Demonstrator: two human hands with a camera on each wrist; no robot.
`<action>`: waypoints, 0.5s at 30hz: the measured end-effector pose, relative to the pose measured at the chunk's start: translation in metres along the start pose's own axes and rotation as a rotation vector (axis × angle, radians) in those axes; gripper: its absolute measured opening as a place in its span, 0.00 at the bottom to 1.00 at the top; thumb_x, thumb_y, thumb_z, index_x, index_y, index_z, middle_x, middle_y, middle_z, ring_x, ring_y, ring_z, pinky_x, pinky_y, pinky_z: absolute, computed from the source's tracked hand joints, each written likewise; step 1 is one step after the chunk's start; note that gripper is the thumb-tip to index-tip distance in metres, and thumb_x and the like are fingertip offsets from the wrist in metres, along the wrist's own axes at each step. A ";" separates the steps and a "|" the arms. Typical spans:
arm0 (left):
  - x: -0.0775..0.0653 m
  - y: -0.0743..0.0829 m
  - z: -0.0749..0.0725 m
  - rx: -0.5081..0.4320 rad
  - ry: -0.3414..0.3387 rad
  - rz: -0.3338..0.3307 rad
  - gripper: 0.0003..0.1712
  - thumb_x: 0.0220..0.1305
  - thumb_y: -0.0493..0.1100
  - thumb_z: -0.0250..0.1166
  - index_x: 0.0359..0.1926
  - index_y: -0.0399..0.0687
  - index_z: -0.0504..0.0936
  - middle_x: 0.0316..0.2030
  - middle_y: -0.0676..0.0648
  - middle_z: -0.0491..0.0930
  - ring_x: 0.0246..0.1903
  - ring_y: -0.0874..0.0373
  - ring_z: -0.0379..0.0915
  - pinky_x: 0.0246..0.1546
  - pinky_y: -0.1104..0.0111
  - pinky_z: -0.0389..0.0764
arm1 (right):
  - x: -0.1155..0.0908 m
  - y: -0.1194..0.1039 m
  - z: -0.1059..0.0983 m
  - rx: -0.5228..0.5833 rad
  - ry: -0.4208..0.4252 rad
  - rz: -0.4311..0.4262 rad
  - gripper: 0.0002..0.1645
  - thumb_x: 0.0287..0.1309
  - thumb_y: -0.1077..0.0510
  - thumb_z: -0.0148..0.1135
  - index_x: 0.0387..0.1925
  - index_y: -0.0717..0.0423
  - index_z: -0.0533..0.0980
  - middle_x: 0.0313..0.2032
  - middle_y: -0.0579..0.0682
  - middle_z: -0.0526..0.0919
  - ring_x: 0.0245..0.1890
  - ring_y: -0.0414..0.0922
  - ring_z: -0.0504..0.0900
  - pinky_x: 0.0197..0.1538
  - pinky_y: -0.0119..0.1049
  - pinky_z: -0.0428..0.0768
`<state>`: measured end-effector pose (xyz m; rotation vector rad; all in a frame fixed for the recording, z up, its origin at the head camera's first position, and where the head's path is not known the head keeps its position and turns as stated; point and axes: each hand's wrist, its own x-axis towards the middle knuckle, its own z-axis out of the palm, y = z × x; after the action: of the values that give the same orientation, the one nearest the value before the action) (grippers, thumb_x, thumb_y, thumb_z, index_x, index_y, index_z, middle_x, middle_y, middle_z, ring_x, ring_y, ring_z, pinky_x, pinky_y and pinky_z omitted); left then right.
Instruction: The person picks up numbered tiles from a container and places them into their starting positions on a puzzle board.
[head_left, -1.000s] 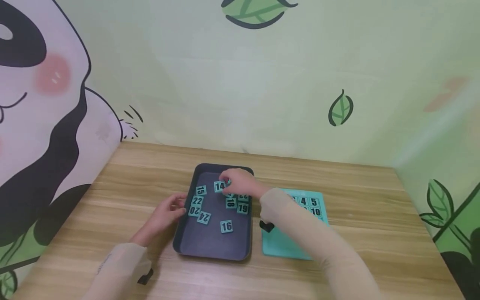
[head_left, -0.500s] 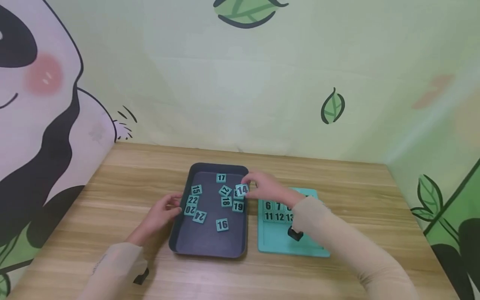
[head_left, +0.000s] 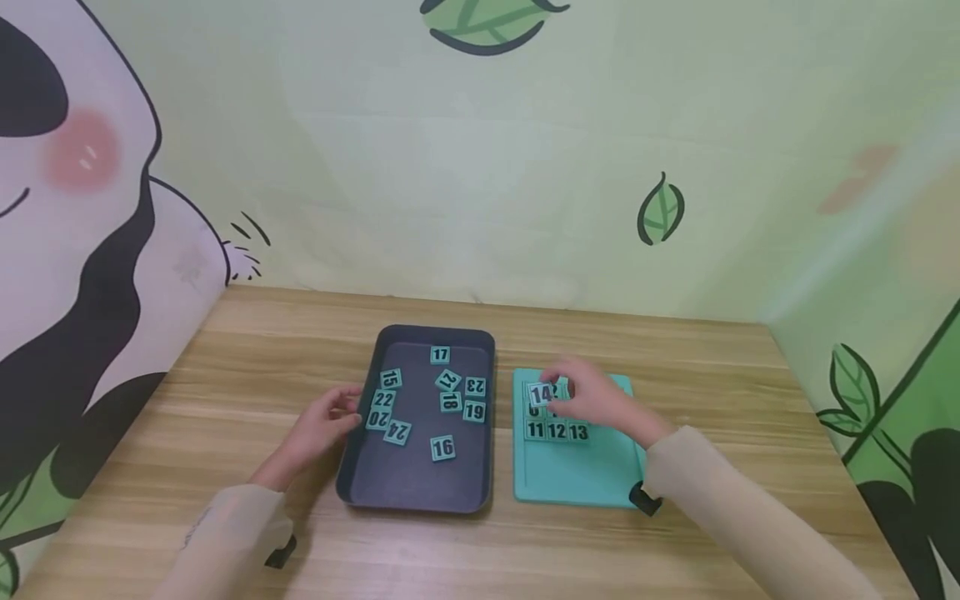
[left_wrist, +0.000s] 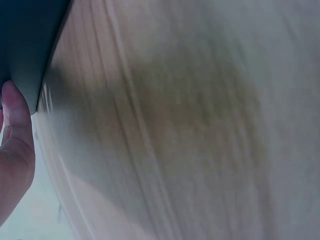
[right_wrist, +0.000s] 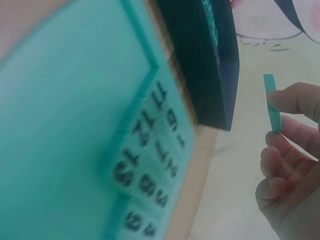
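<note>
Pinching a square tile marked 14 (head_left: pixel 538 395), the right hand (head_left: pixel 591 395) sits above the board, thumb and finger meeting the piece at its margin so that the numeral lies mostly uncovered; the right wrist view shows the tile edge-on and clear of any surface. The left hand (head_left: pixel 322 425) has its fingers loosely bent and grips no tile; its tips touch the near-left outer wall of the dark tray (head_left: pixel 397 487), which lies between the two hands. How firmly they press cannot be told.

Handling: the tile appears thin, light and stiff, probably plastic or dense foam, unlikely to break but small enough to twist or slip between fingertips. Opposite edges offer the best hold, leaving the face readable and the underside free.

Beneath the right hand lies the teal board (head_left: pixel 577 477), with tiles 11, 12 and 13 (head_left: pixel 557 431) set just on the wearer's side of the fingers; rows beyond are partly hidden by hand and tile. Rightward of the left hand, ten loose tiles lie in the tray, among them 15 (head_left: pixel 391 378) near its fingers and 16 (head_left: pixel 442 447) farther from them. Outward from both hands extends the wood-grained table (head_left: pixel 712 375), backed by a leaf-patterned wall (head_left: pixel 360 167).
</note>
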<state>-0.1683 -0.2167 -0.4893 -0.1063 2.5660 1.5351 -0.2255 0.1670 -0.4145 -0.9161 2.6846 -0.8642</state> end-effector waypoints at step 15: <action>0.000 0.001 0.001 0.006 0.004 0.015 0.25 0.59 0.35 0.52 0.59 0.39 0.63 0.45 0.35 0.69 0.45 0.45 0.70 0.37 0.64 0.78 | -0.049 0.047 0.009 -0.046 0.078 0.151 0.21 0.42 0.61 0.64 0.43 0.62 0.75 0.38 0.53 0.74 0.32 0.46 0.72 0.32 0.30 0.73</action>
<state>-0.1679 -0.2155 -0.4885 -0.0890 2.5805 1.5337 -0.2078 0.2227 -0.4500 -0.6910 2.8075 -0.8254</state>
